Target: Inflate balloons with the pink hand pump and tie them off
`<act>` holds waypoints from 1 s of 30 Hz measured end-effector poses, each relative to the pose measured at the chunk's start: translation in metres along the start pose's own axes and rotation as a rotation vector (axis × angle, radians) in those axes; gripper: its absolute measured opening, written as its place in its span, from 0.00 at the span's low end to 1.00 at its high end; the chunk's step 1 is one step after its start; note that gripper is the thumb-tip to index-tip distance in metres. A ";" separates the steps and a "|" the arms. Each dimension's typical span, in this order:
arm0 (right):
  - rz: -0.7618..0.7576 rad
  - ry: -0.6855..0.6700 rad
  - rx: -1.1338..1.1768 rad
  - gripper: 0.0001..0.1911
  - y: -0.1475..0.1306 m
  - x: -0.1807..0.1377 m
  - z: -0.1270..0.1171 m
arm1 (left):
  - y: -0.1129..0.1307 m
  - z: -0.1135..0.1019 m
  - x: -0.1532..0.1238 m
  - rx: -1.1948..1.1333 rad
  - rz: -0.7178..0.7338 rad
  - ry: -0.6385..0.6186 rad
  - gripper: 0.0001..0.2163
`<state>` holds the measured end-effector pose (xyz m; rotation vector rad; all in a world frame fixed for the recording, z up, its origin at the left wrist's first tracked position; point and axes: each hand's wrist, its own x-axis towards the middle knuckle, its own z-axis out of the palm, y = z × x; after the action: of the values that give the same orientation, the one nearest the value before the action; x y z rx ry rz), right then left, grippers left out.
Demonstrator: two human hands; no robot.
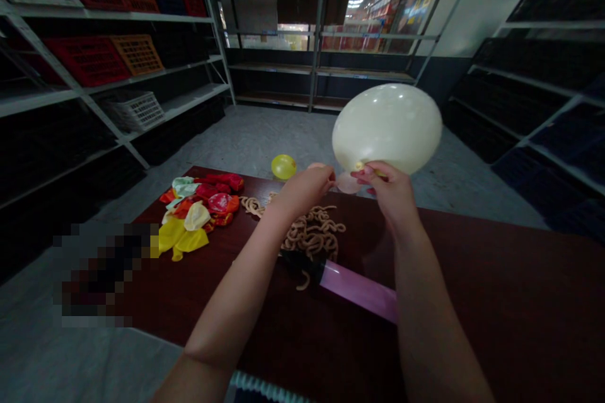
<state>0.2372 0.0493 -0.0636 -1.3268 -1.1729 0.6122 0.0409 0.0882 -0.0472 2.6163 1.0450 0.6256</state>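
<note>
An inflated cream balloon (387, 126) is held up above the dark red table (496, 302). My right hand (390, 192) pinches its neck just under the balloon. My left hand (307, 187) is closed beside it, its fingertips on a small pale pink piece (347, 184) at the neck. Below my hands lies a heap of tan curly clips (312, 233). A pink hand pump (354, 286) with a black nozzle rests on the table between my forearms.
Flat balloons in red, yellow and pale green (196, 214) lie at the table's left end. A small inflated yellow balloon (283, 166) sits at the far edge. Metal shelves with red and orange crates (108, 56) line the left; dark shelving stands on the right.
</note>
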 end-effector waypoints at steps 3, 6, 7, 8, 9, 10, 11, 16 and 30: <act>0.012 0.124 0.040 0.18 -0.001 0.004 0.000 | -0.012 0.016 0.002 -0.005 -0.050 -0.197 0.06; 0.039 0.129 0.087 0.18 0.001 0.004 0.004 | -0.014 0.041 0.004 0.012 -0.065 -0.336 0.04; 0.046 0.121 0.103 0.17 0.002 0.003 0.006 | -0.013 0.048 0.005 0.020 -0.059 -0.350 0.04; 0.048 0.114 0.113 0.17 0.003 0.003 0.008 | -0.012 0.055 0.005 0.029 -0.051 -0.354 0.05; 0.043 0.108 0.116 0.16 0.005 0.003 0.011 | -0.010 0.060 0.005 0.039 -0.046 -0.357 0.05; 0.028 0.100 0.109 0.15 0.007 0.003 0.014 | -0.009 0.063 0.004 0.052 -0.044 -0.364 0.06; 0.005 0.094 0.096 0.15 0.009 0.003 0.017 | -0.008 0.065 0.004 0.066 -0.047 -0.382 0.06; -0.076 0.091 0.046 0.17 0.019 0.004 0.026 | -0.008 0.054 0.008 0.017 -0.013 -0.377 0.06; -0.047 0.107 0.087 0.23 0.005 -0.001 0.025 | 0.002 -0.017 0.005 -0.874 -0.003 0.088 0.11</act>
<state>0.2153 0.0600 -0.0727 -1.2401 -1.0764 0.5457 0.0374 0.0911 -0.0300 1.8295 0.5875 0.9382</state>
